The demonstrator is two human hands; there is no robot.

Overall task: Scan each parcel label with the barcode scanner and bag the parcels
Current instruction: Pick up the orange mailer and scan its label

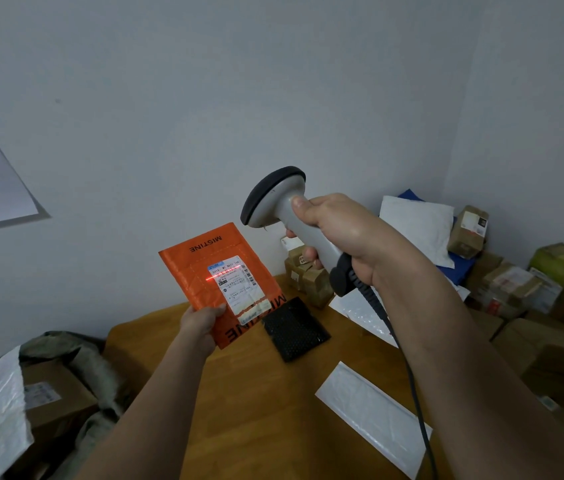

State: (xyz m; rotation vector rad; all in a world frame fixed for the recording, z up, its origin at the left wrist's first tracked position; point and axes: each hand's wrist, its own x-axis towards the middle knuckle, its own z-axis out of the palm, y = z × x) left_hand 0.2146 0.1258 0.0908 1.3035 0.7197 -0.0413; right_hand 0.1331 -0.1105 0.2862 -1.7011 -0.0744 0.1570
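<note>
The orange parcel (218, 282) was held upright above the far left edge of the wooden table (239, 410), its label (237, 284) crossed by a red scan line. The left hand (204, 322) pinched its near corner. To the right, the right hand (337, 233) gripped the barcode scanner (282, 211), raised and apart from the parcel. A black pouch (294, 329) lay beneath, open tabletop nearer.

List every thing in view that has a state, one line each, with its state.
orange parcel: held up off the table, label facing the scanner
label: stuck on, red scan line across its top
barcode scanner: raised, beam on, aimed at the label
left hand: grips the parcel's lower edge
right hand: fingers wrapped round the scanner handle
black parcel: lying flat on the table
white mailer: lying flat, near table edge
</note>
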